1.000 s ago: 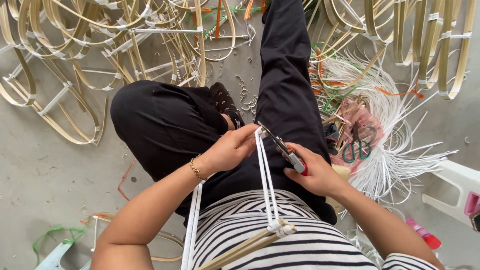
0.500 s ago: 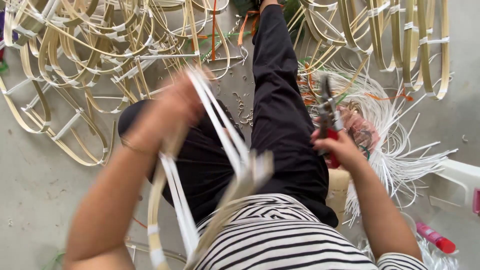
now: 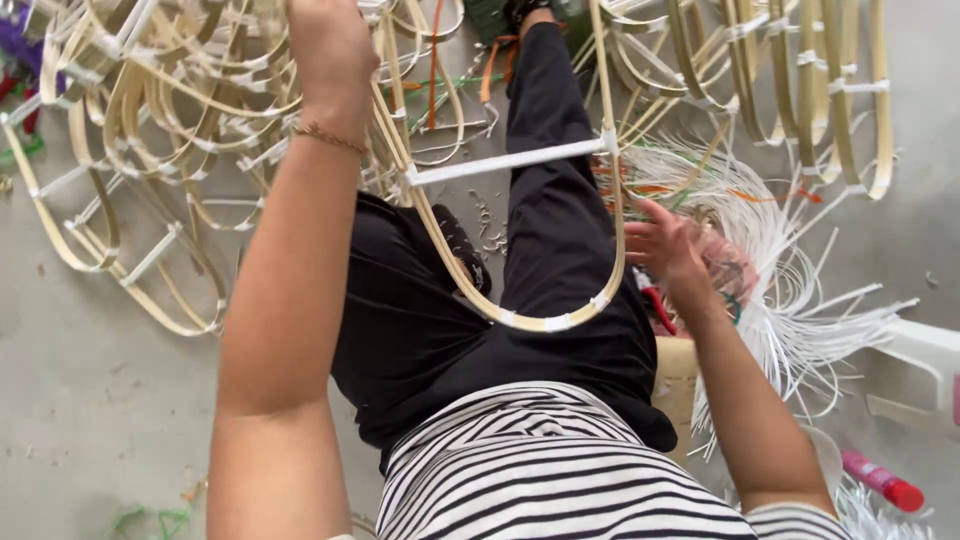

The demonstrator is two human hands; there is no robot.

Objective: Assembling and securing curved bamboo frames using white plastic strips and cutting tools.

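Heaped on the floor (image 3: 80,400): bent cane frames (image 3: 150,150); beside the right leg, a spray of white strips (image 3: 800,290). Raised over the lap: one U-shaped frame (image 3: 560,320) with a white crossbar (image 3: 505,162); left hand (image 3: 330,45) closed round its upper end; right hand (image 3: 662,240) open, fingers spread, just beside its right side, gripping nothing.

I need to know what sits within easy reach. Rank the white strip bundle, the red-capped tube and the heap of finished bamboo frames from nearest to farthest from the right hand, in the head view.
From the right hand:
1. White strip bundle, just right of it on the floor.
2. Red-capped tube, lower right corner.
3. Heap of finished bamboo frames, far left, across the legs.
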